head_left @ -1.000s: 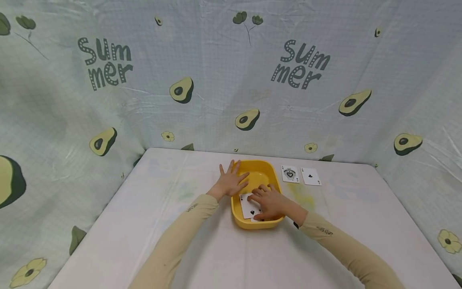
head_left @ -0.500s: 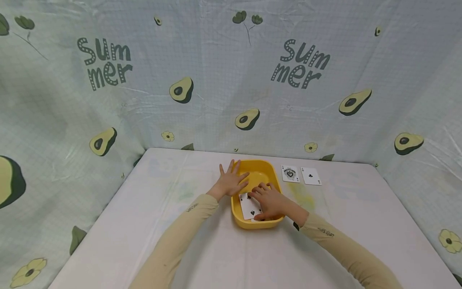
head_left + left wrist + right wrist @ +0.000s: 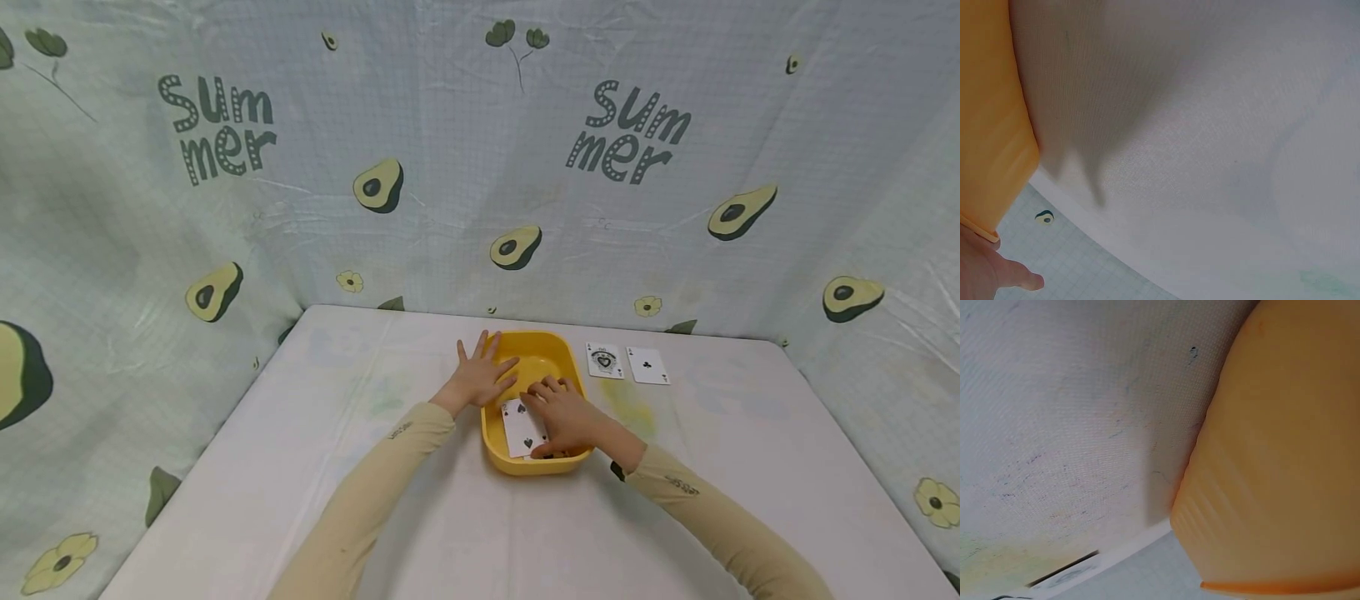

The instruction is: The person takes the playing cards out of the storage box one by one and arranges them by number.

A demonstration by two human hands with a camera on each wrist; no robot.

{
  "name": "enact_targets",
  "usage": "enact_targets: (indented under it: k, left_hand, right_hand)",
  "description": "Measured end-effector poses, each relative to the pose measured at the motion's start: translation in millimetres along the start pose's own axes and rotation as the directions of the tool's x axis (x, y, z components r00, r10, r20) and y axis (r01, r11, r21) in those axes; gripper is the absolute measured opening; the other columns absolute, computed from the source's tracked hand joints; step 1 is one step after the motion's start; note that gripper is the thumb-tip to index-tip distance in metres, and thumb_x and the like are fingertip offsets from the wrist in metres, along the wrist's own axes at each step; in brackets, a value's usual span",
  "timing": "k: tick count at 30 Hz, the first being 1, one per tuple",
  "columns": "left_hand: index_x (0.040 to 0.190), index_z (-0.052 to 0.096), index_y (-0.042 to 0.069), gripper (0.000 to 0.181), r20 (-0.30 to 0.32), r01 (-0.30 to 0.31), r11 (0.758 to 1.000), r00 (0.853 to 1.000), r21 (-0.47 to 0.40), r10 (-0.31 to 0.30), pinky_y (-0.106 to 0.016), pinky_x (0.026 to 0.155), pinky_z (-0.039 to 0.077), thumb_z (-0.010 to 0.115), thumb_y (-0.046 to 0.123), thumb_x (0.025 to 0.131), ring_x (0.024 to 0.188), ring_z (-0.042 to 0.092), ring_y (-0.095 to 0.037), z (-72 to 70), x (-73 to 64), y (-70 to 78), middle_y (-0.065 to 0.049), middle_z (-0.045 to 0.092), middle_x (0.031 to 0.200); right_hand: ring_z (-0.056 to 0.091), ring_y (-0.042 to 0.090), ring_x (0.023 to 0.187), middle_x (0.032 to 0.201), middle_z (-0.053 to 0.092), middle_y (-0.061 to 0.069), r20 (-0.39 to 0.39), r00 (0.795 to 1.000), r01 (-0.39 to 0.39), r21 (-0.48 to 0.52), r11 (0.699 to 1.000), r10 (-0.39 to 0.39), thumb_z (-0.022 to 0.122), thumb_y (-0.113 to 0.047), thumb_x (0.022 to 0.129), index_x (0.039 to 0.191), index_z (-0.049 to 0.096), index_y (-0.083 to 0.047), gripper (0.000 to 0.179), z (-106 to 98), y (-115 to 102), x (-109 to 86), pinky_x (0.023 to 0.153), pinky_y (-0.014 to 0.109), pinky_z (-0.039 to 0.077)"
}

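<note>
A yellow plastic tray (image 3: 536, 470) stands on the table. Several playing cards lie at its near end, the topmost a white spades card (image 3: 517, 433), partly covered. My left hand (image 3: 476, 379) lies across the tray's left rim with its fingers spread wide; in the left wrist view its thumb (image 3: 1016, 274) shows past the tray's wall. My right hand (image 3: 566, 417) is inside the tray, fingers bent. Its index finger and thumb grip the spades card at its upper and lower right ends. Its other fingertips are hidden.
Two face-up cards lie on the table right of the tray: an ornate ace (image 3: 603, 362) and a clubs card (image 3: 648, 366). The white table (image 3: 390, 533) ends at a cloth wall (image 3: 435, 125) printed with avocados.
My right index finger has slid from the middle of the spades card up to its upper end. The card has shifted slightly right. My left hand stays in place.
</note>
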State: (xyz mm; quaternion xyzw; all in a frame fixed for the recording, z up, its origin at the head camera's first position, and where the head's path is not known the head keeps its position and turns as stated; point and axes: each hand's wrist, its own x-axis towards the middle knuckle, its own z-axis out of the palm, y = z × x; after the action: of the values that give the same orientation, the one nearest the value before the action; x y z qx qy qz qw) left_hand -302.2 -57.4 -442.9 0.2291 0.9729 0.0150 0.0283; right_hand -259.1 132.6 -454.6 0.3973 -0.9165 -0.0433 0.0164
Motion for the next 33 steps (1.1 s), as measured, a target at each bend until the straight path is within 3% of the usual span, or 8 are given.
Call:
enact_targets:
  k: [14,33]
  left_hand:
    - [0.138,0.033,0.030,0.046,-0.005,0.005,1.000,1.000,-0.001,-0.005,-0.068,0.100,0.007,0.027,0.045,0.095,0.138,0.001,-0.037,0.0,-0.3,0.7,-0.011,0.004,0.151]
    - [0.137,0.034,0.029,0.046,-0.005,0.005,1.000,1.000,-0.013,-0.005,-0.068,0.100,0.006,0.027,0.045,0.095,0.138,0.000,-0.037,0.9,0.0,2.8,-0.012,0.005,0.151]
  right_hand:
    - [0.035,0.026,0.106,0.111,0.043,0.006,-0.076,0.994,-0.074,0.015,0.997,0.075,0.066,-0.067,0.058,0.128,0.045,-0.017,0.089,-4,-1,-13.3,0.086,0.044,0.030]
    - [0.036,0.028,0.115,0.127,0.048,0.004,-0.093,0.973,-0.211,-0.003,0.977,0.210,0.064,-0.062,0.064,0.128,0.046,-0.015,0.081,-25,4,-41.3,0.095,0.053,0.029]
